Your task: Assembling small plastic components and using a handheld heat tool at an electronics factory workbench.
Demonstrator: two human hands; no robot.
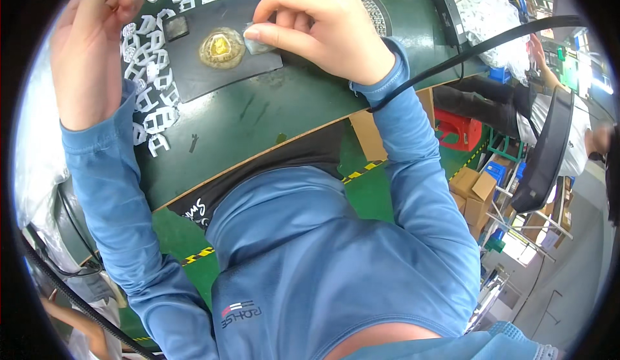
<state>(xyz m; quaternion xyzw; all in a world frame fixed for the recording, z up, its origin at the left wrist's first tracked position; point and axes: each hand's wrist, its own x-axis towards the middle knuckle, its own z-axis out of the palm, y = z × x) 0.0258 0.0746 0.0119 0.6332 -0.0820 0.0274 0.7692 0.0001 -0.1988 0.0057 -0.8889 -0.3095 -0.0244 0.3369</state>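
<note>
One bare left hand (90,47) curls loosely; its contents cannot be determined. On the black rectangular mat (194,77), a round, yellow-centred, translucent lump (221,48) lies left of a small, whitish, translucent pad (261,47), probably light and soft: take its edge. The bare right hand (326,32) has its grip nearly closed at the pad; hold unconfirmed.

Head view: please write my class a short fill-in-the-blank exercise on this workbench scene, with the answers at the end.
1. The table is coloured ____.
2. Of the left hand and the right hand, the ____ one is nearer the round yellowish lump.
3. In the picture, the small dark block lies to the lump's ____.
4. The stool beyond the table is ____.

Missing words: green; right; left; red.
</note>
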